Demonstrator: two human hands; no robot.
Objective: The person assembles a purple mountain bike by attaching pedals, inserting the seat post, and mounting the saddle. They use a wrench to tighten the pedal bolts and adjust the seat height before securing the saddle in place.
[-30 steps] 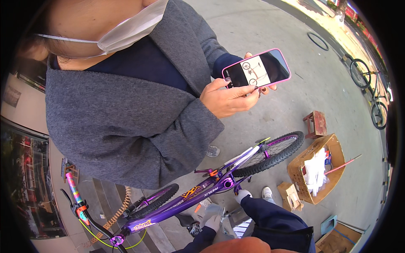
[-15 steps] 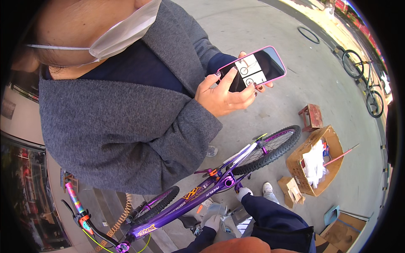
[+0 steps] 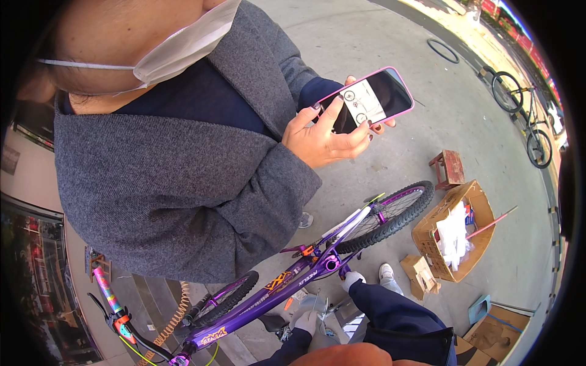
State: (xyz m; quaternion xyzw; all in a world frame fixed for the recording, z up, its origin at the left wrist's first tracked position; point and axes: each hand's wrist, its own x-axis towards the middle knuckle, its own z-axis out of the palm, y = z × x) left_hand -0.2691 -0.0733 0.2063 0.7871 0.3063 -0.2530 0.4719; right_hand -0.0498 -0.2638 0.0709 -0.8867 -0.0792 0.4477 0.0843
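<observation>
A purple bicycle (image 3: 268, 301) stands slantwise below me. My right hand (image 3: 352, 280), in a pale glove, is closed on a purple part of it near the middle of the frame. Lower down, my left hand (image 3: 306, 321), also gloved, has its fingers curled beside a pale bucket-like container (image 3: 312, 301) and thin metal pieces. What it holds, if anything, cannot be made out. Across from me, a masked person in a grey coat (image 3: 177, 189) holds a pink-edged phone (image 3: 366, 102) with bicycle pictures on its screen; one finger touches the screen.
An open cardboard box (image 3: 482, 244) with white wrapping and a red stick stands to the right. Near it are a red wooden stool (image 3: 450, 168) and a small carton (image 3: 420, 276). Another bicycle (image 3: 530, 116) and a loose tyre (image 3: 443, 51) are farther off. A coiled hose (image 3: 174, 317) hangs at left.
The pictures on the phone screen have shifted under the person's finger. My view has moved very slightly. Both my hands stay in about the same place.
</observation>
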